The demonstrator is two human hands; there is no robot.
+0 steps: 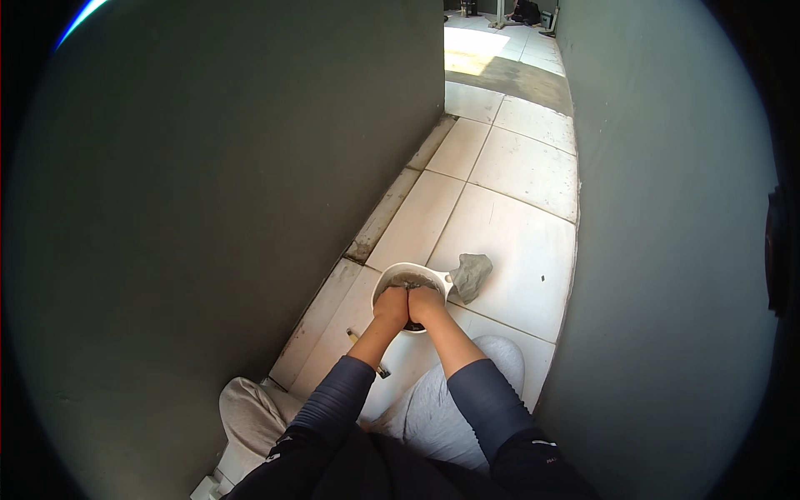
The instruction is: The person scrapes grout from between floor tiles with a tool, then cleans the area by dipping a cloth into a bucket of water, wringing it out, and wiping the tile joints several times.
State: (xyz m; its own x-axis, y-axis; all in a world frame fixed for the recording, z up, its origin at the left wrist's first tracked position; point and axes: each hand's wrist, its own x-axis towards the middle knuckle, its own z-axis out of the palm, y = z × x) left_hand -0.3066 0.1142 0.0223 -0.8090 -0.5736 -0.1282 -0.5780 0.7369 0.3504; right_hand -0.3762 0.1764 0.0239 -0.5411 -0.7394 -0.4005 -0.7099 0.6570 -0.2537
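Note:
Between my knees on the tiled floor stands a white, round dipper (381, 282) with murky grey water inside and its short handle pointing right. Both fists are down in it, pressed side by side. My left hand (392, 305) is closed, knuckles against the other hand. Closed too is my right hand (426, 303). Something dark and wet shows around the fingers, but its kind is hidden. A crumpled grey-green cloth (472, 277) lies on the tiles by the dipper's handle. Left of my left forearm is a small tool with a yellowish handle (354, 337) and a dark end.
A dark grey wall (250, 167) rises close on the left, and another grey wall (667, 217) on the right. White floor tiles (517, 225) run ahead between them to a sunlit patch. Several dark items (527, 12) stand at the far end.

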